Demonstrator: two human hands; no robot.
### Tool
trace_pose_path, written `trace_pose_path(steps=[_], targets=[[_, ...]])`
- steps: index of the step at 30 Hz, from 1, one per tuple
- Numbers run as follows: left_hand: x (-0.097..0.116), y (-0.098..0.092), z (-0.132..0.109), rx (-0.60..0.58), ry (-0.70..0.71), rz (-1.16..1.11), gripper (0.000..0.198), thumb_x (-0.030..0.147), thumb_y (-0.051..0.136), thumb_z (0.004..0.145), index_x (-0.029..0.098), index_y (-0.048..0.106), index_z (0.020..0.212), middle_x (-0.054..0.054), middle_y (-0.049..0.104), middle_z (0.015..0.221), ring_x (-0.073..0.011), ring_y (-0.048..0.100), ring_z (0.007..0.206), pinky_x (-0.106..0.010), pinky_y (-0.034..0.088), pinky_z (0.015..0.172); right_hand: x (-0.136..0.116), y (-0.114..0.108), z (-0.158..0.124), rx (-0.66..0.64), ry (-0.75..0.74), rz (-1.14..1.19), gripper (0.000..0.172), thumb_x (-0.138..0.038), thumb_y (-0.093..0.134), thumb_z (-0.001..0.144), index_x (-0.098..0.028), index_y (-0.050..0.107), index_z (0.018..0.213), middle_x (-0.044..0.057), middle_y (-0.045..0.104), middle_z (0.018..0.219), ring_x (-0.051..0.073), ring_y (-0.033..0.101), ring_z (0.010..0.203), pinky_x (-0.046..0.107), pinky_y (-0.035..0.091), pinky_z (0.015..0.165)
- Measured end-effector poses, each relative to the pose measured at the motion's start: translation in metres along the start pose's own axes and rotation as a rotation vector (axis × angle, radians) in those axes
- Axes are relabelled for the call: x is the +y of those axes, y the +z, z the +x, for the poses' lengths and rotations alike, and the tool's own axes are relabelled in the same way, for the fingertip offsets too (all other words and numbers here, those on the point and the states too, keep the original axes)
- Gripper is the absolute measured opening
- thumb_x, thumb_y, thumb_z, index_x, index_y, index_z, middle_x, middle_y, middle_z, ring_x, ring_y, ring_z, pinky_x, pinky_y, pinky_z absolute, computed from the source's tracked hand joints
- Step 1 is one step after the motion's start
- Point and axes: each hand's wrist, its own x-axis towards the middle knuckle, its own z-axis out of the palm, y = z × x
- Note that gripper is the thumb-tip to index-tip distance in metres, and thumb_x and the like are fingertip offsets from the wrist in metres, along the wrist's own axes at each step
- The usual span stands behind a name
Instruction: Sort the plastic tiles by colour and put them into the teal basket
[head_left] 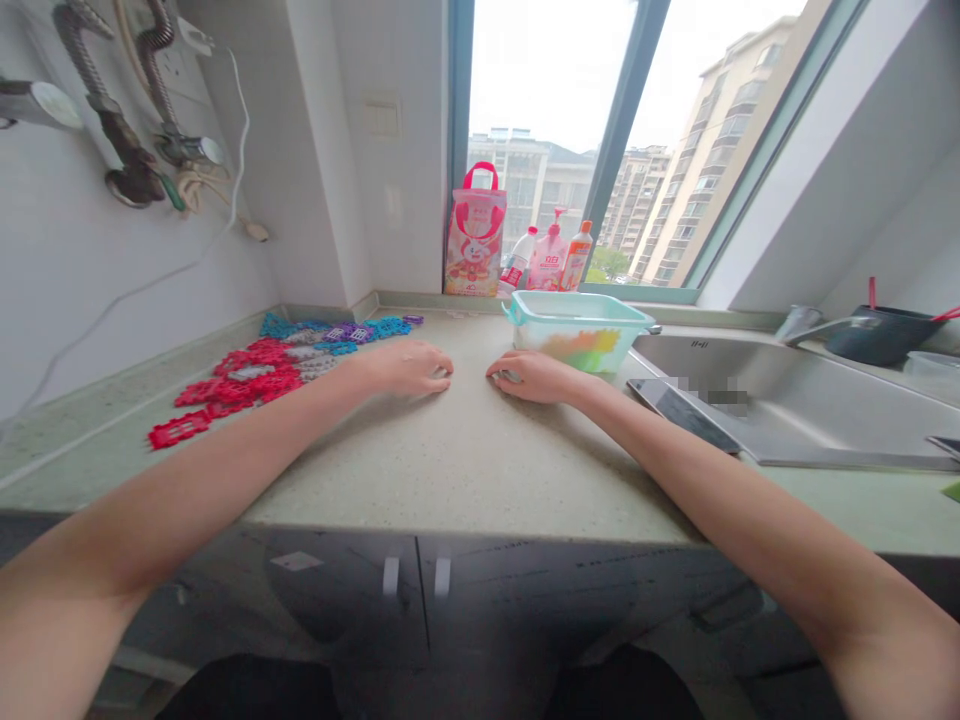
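My left hand (pixel 417 367) rests on the pale speckled countertop (pixel 420 470), its fingers curled in toward the thumb and nothing visible in them. Across a short gap, my right hand (pixel 531 376) lies in the same loosely closed pose, also without anything to be seen in it. Left of my left hand, flat notched plastic pieces are spread in colour groups: red pieces (pixel 259 372), grey pieces (pixel 304 352), purple pieces (pixel 349 333) and blue pieces (pixel 390 327). Just behind my right hand stands a translucent aqua plastic box (pixel 536 325), with orange, yellow and green contents showing through its side.
A steel sink (pixel 810 400) is set in at the right, with a dark pot (pixel 877 338) behind it. On the windowsill stand a pink bag (pixel 475 245), a pink pump bottle (pixel 549 258) and other bottles. Pipes (pixel 124 150) and a white cord (pixel 238 150) hang at the left wall.
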Motion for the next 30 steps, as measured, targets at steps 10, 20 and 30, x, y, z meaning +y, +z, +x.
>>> trace_pose_path(steps=[10, 20, 30], targets=[[-0.011, -0.057, -0.024, 0.245, -0.165, -0.035, 0.042, 0.052, 0.056, 0.102, 0.027, 0.085, 0.119, -0.003, 0.087, 0.114, -0.0237, 0.081, 0.104, -0.032, 0.056, 0.091, -0.002, -0.002, 0.001, 0.002, -0.017, 0.012, 0.030, -0.019, 0.064, 0.106, -0.018, 0.082, 0.131, 0.015, 0.083, 0.129, 0.028, 0.079, 0.116, 0.038, 0.059, 0.105], [-0.133, -0.050, -0.100, 0.131, -0.690, 0.055, 0.073, 0.081, 0.061, 0.085, 0.024, 0.084, 0.124, -0.010, 0.085, 0.122, -0.0380, 0.074, 0.113, -0.037, 0.053, 0.091, 0.001, -0.001, 0.002, 0.021, -0.047, 0.028, 0.030, -0.019, 0.064, 0.104, -0.020, 0.084, 0.127, 0.015, 0.084, 0.125, 0.029, 0.080, 0.111, 0.039, 0.060, 0.102], [-0.191, -0.035, -0.119, 0.040, -0.827, -0.013, 0.086, 0.097, 0.063, 0.072, 0.024, 0.087, 0.112, -0.016, 0.083, 0.106, -0.0364, 0.072, 0.097, -0.043, 0.050, 0.087, -0.002, 0.001, 0.001, 0.017, -0.012, -0.021, 0.032, -0.022, 0.061, 0.106, -0.021, 0.083, 0.129, 0.014, 0.083, 0.126, 0.031, 0.079, 0.113, 0.040, 0.061, 0.101]])
